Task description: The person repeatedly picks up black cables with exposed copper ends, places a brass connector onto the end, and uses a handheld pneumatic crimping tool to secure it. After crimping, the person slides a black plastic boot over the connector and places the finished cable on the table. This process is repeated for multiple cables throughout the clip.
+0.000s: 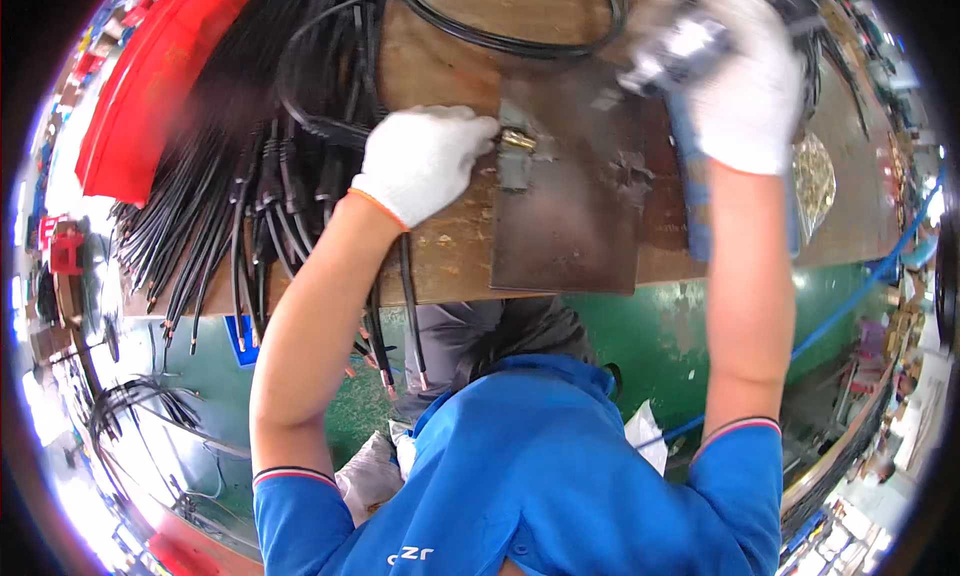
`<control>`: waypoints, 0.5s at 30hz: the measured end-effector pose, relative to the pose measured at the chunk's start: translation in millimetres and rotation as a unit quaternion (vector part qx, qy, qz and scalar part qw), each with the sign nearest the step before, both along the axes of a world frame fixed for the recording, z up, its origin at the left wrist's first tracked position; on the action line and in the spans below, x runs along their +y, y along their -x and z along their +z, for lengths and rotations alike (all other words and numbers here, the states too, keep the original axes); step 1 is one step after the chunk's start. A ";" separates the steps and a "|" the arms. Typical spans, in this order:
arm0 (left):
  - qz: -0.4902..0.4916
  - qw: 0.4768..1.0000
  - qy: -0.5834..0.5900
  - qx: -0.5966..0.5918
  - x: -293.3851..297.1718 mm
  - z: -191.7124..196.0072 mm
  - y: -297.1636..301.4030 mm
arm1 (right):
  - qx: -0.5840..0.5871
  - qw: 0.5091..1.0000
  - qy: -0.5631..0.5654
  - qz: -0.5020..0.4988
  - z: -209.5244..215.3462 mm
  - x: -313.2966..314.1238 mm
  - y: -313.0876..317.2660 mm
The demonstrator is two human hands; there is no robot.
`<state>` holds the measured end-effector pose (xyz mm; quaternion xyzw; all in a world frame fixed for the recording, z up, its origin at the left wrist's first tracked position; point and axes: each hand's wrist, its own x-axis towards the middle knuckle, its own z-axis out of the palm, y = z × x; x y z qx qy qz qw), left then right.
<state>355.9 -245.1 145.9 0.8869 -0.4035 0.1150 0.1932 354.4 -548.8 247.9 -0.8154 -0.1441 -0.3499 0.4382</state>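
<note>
A: The wooden bench is carrying a dark steel plate; black cables are piling up left.

B: Left hand is pinching the brass fitting at the plate's far-left corner. Right hand is gripping a blurred tool. Keep that fitting steady.

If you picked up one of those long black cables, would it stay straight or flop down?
It would probably flop: the black cables droop over the table edge. One loops in a curve, so they likely bend easily. The pile might snag together.

Cables lie left of the plate on the bench.
</note>
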 end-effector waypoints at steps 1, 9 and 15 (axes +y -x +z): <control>-0.006 1.000 -0.007 0.010 -2.2 -1.2 -0.8 | 0.096 0.973 -0.200 0.070 22.2 -16.1 2.3; 0.031 0.999 -0.008 0.030 6.7 32.8 9.8 | 0.323 0.886 -0.263 -0.205 16.6 -132.0 28.5; -0.007 0.997 0.018 0.071 9.9 63.1 31.4 | 0.338 0.913 -0.030 -0.228 -63.0 -181.0 40.9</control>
